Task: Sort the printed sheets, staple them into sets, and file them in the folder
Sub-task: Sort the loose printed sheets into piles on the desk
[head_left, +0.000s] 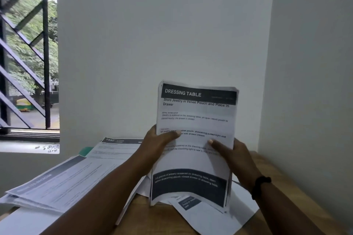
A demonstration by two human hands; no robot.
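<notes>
White printed sheets are held upright as a stack above the wooden tabletop.

At the left, by the barred window, a spread pile of sheets is seen lying on the tabletop, with a green corner, possibly the folder, showing behind it. The left hand is gripping the stack headed "DRESSING TABLE" at its left edge, thumb across the front. The right hand is gripping the right edge the same way. Loose sheets lie beneath. The stack is judged light and limp, its lower edge curling; it is best held at both side edges, mid-height.
</notes>
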